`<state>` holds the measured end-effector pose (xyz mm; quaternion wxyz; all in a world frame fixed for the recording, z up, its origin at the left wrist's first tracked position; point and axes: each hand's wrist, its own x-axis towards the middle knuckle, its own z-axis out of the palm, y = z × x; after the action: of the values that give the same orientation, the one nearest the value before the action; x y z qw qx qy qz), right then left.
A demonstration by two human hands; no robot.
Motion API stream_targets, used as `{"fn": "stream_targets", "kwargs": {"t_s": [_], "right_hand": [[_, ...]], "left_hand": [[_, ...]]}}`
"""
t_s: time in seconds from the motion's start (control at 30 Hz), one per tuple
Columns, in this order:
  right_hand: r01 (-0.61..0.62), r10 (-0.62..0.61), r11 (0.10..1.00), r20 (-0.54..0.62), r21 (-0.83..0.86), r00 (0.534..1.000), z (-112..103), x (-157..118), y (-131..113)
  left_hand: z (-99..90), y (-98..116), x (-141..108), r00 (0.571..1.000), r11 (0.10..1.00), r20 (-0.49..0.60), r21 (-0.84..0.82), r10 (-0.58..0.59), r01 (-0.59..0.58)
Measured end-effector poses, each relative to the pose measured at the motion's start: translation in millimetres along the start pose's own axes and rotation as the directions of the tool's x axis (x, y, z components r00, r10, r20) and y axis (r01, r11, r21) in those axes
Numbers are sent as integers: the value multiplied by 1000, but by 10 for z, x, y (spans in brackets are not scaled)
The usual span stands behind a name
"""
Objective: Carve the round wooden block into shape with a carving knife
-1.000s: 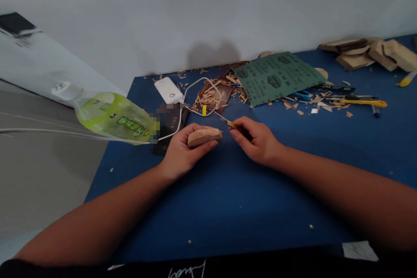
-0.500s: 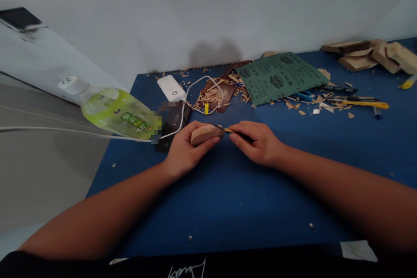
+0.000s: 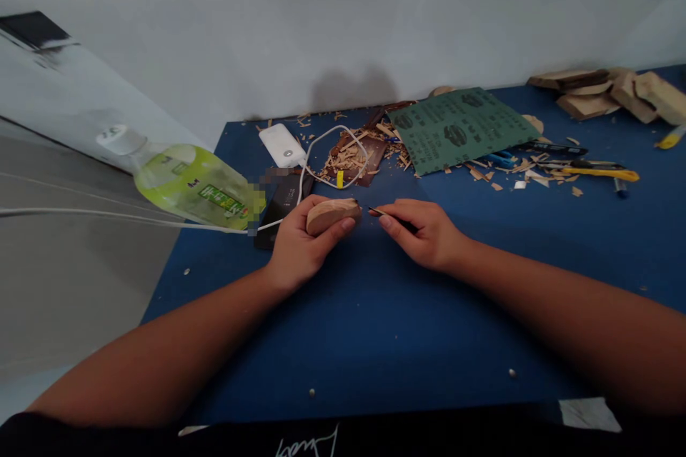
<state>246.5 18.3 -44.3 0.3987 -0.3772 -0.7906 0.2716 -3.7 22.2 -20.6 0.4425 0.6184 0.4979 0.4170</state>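
A rounded piece of light wood point(image 3: 333, 216) is held in my left hand point(image 3: 301, 246), with the thumb along its near side and the fingers behind it. My right hand point(image 3: 423, 232) is closed round a thin dark tool point(image 3: 397, 219) whose narrow tip points left at the wood. A small gap lies between the tip and the wood. What kind of tool it is cannot be made out, as the fingers hide most of it. Both hands are over the blue table point(image 3: 354, 343).
Behind the hands are wood shavings point(image 3: 348, 157), a white power bank point(image 3: 281, 146) with its cable and green sandpaper point(image 3: 464, 130). A black phone point(image 3: 279, 203) and green bottle point(image 3: 193, 182) stand left; a yellow cutter point(image 3: 605, 172) and wood blocks point(image 3: 589, 96) lie right.
The wood in my left hand has shifted slightly left, away from the tool. The tool's tip was touching or overlapping the wood's right end and is now apart from it.
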Motion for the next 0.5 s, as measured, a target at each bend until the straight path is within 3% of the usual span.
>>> {"fn": "stream_targets", "kwargs": {"t_s": [0.2,0.5], "right_hand": [[-27,27,999,-3,40,1000,0,1,-1],[-195,189,966,49,172,981,-6,-54,2]], "left_hand": [[13,-30,28,1000,989,-4,-143,-31,31],[72,-7,14,993,932,111,-357,-33,70]]}}
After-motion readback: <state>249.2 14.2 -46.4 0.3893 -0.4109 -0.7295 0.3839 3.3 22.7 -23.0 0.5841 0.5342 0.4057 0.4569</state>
